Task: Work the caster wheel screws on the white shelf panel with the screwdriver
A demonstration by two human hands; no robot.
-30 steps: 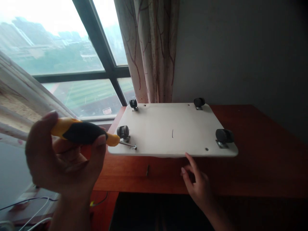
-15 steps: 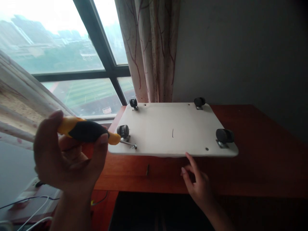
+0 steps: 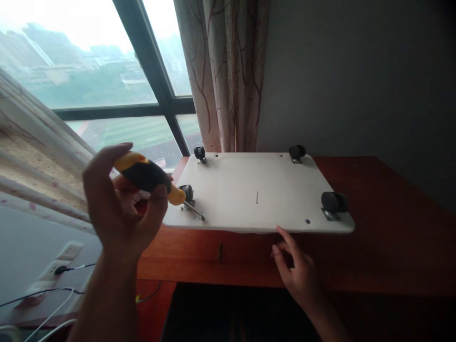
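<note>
My left hand (image 3: 124, 204) grips a yellow and black screwdriver (image 3: 147, 176) by its handle. The shaft slants down to the right, its tip at a small screw (image 3: 203, 217) near the front left corner of a white board (image 3: 235, 185); whether the tip sits in the screw head I cannot tell. Black casters stand up at the board's corners, with the front left caster (image 3: 185, 192) partly behind the screwdriver. My right hand (image 3: 295, 268) has its index finger stretched out, touching the board's front edge, the other fingers loosely curled with nothing in them.
The board lies on a reddish-brown wooden table (image 3: 388, 228), with a loose screw (image 3: 220, 250) in front of it. A window (image 3: 107, 71) and curtains (image 3: 228, 76) stand behind and left. Wall sockets (image 3: 59, 266) with cables are at lower left.
My left hand has moved right and slightly up, so the screwdriver is steeper, its tip still near the same screw. My right hand stays at the board's edge. The view has shifted slightly.
</note>
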